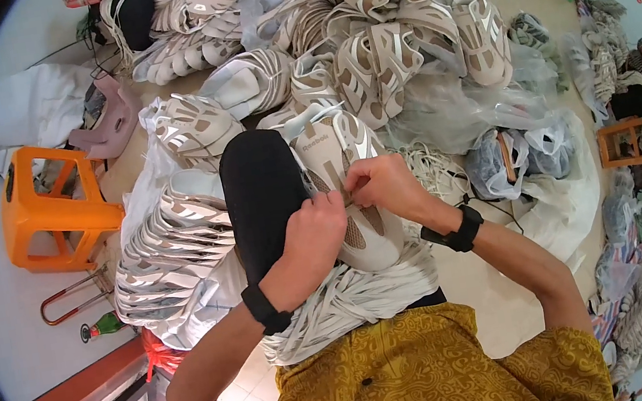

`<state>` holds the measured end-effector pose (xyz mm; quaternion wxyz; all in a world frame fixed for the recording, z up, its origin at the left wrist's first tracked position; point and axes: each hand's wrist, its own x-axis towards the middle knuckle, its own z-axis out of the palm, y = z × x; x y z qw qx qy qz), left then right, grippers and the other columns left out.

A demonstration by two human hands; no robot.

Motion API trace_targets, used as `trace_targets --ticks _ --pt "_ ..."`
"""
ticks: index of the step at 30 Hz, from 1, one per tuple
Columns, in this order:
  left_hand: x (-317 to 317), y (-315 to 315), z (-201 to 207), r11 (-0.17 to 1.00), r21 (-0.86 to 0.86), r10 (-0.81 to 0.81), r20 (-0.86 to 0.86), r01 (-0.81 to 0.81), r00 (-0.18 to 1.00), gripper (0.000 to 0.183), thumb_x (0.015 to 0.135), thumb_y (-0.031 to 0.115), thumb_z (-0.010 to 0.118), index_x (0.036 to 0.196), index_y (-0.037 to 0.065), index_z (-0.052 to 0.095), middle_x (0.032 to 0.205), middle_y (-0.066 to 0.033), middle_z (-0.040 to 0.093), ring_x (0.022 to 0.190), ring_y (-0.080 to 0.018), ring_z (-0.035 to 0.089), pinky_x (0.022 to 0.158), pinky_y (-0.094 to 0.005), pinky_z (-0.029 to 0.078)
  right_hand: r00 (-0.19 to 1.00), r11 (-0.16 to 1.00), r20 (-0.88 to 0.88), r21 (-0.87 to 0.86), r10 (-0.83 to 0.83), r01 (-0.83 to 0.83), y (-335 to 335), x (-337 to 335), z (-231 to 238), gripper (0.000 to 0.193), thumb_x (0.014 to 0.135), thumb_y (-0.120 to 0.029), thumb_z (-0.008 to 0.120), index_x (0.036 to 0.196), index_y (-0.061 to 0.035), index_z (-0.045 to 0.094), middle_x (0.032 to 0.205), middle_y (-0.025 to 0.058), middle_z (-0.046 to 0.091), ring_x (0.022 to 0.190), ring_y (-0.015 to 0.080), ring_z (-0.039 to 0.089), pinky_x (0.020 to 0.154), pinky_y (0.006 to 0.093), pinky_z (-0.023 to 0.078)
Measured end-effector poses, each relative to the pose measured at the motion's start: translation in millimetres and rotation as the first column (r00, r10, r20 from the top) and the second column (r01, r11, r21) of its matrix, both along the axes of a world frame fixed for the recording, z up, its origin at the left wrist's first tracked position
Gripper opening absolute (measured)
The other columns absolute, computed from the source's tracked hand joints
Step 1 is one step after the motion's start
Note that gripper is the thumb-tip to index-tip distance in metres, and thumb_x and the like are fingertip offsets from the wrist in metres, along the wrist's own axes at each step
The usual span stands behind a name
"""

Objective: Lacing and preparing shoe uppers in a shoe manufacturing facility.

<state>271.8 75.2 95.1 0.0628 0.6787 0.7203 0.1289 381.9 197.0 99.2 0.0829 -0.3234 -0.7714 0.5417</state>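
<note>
Under the fingers [328, 201], the beige-and-white shoe upper [371, 238] pairs smooth, leather-like panels of low sheen with coarser brown mesh. Just left of the fingers, the long, round-ended black pad [259, 189] looks like matt cloth. Below them, the thick bundle of flat white laces [352, 297] has a dull textile finish, and below that the mustard-yellow patterned shirt [420, 364] is cloth. Beyond the fingers to the right lie glossy, crinkled clear plastic bags [443, 128]; far left, the boxy orange stool [87, 219] is smooth, shiny plastic.
</note>
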Motion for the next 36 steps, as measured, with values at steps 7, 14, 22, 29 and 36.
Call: trace_targets --ticks 7,14,22,29,36 --pt "12 14 1 0.997 -0.05 -0.074 -0.311 0.062 0.948 0.007 0.068 0.006 0.054 0.072 0.004 0.049 0.063 -0.0097 0.053 0.056 -0.0206 0.059 0.046 -0.0288 0.048 0.996 0.982 -0.08 0.188 0.04 -0.024 0 4 -9 0.01 0.062 -0.005 0.06 0.072 -0.0052 0.062 0.069 0.0124 0.062 0.064 0.0273 0.061 0.059 0.0342 0.047" --pt "2 10 6 0.98 -0.088 0.199 0.441 -0.178 0.875 0.013 0.077 0.008 0.054 0.071 -0.003 0.05 0.056 -0.0113 0.057 0.047 -0.0168 0.057 0.041 -0.0263 0.043 0.993 0.987 -0.111 0.157 0.038 -0.02 -3 6 -13 0.011 0.063 -0.008 0.059 0.074 -0.0077 0.064 0.068 0.0111 0.062 0.065 0.0276 0.061 0.059 0.0347 0.047" --pt "-10 7 23 0.916 -0.339 0.392 0.648 -0.214 0.652 0.019 0.081 0.013 0.056 0.071 -0.001 0.049 0.054 -0.0053 0.053 0.043 -0.0084 0.052 0.037 -0.0216 0.039 0.959 0.937 -0.189 0.32 0.211 -0.143 7 13 -9 0.019 0.06 -0.008 0.063 0.078 -0.0034 0.062 0.068 0.0076 0.061 0.065 0.0189 0.058 0.057 0.0278 0.045" --pt "-13 -11 58 0.864 -0.444 0.502 0.724 -0.237 0.473 0.018 0.082 0.013 0.055 0.071 0.0 0.051 0.052 -0.0035 0.053 0.042 -0.0079 0.052 0.038 -0.0206 0.039 0.904 0.642 -0.139 0.747 0.404 -0.172 -26 -6 -5 0.013 0.059 -0.015 0.063 0.069 -0.0074 0.061 0.061 0.0049 0.052 0.067 0.0235 0.055 0.054 0.0343 0.044" --pt "-8 -32 48 0.953 -0.246 0.28 0.938 -0.174 0.203 0.019 0.081 0.008 0.055 0.099 0.001 0.055 0.095 -0.0138 0.057 0.08 -0.0145 0.058 0.065 -0.0252 0.046 0.688 0.8 -0.549 0.595 0.475 -0.077 -28 -3 59 0.011 0.062 -0.014 0.066 0.071 -0.0086 0.064 0.063 0.0045 0.056 0.057 0.0197 0.055 0.049 0.0267 0.043"
